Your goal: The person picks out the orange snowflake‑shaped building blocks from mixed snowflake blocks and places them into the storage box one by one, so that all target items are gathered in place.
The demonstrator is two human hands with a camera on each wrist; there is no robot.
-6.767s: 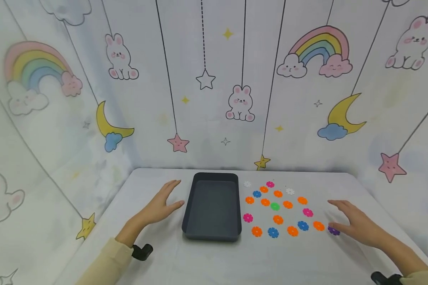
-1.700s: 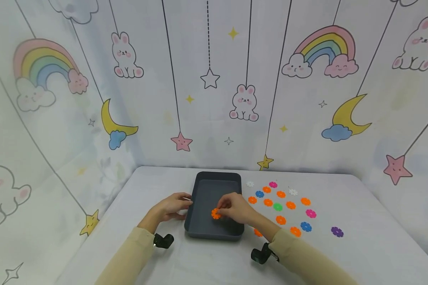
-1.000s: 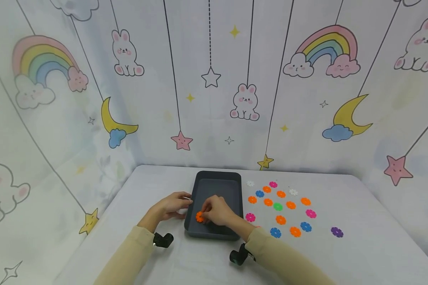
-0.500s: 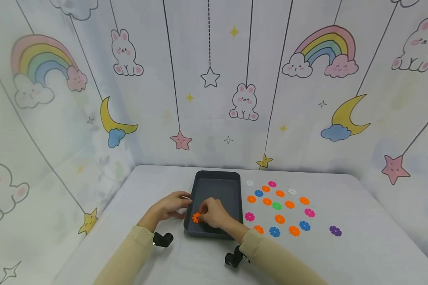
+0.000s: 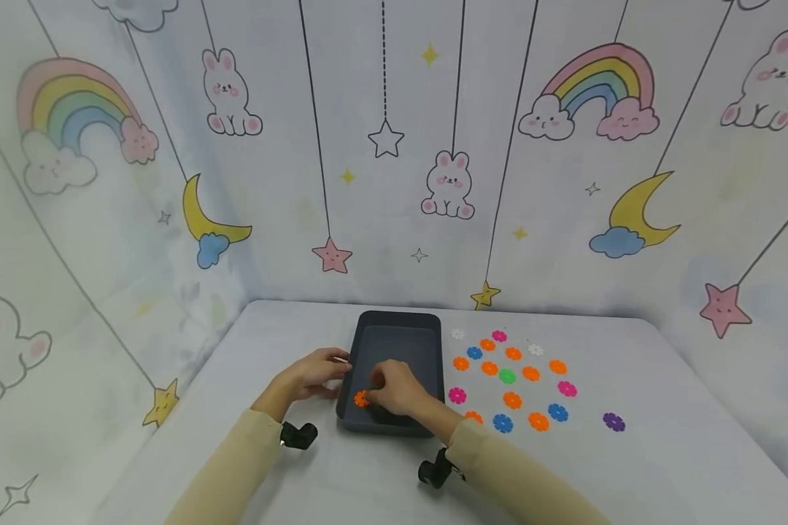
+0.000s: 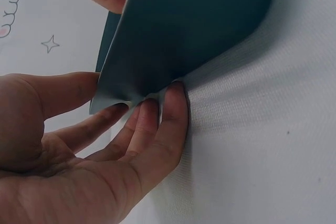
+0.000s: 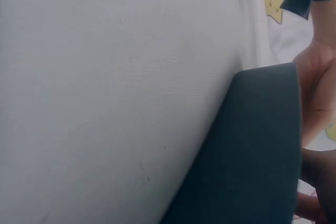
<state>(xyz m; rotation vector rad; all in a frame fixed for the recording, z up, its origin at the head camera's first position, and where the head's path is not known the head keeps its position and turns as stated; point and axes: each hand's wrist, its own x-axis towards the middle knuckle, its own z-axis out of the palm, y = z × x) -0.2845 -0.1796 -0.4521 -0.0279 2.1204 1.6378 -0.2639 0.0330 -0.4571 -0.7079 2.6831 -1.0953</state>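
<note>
A dark grey rectangular tray [image 5: 402, 319] stands on the white table in the head view. My left hand [image 5: 315, 373] grips its left side; in the left wrist view the thumb [image 6: 71, 90] meets the rim while the fingertips touch the outer wall low down. Inside the tray, my right hand [image 5: 397, 388] pinches a small orange flower-shaped disc [image 5: 360, 398] at the front left corner, close over the tray floor. The right wrist view shows mostly the tray's outer wall [image 7: 252, 135], and the right fingertips are hidden there.
Several flower-shaped discs lie spread right of the tray, among them a green disc [image 5: 507, 376], a blue disc [image 5: 503, 423] and a pink disc [image 5: 457, 395]. A purple disc [image 5: 613, 422] lies farthest right. A patterned curtain [image 5: 394, 219] stands behind the table.
My left hand has come to the tray's side. From the right of the table my right hand has carried the orange disc into the tray, then leftward to the front left corner; lately it has barely moved.
</note>
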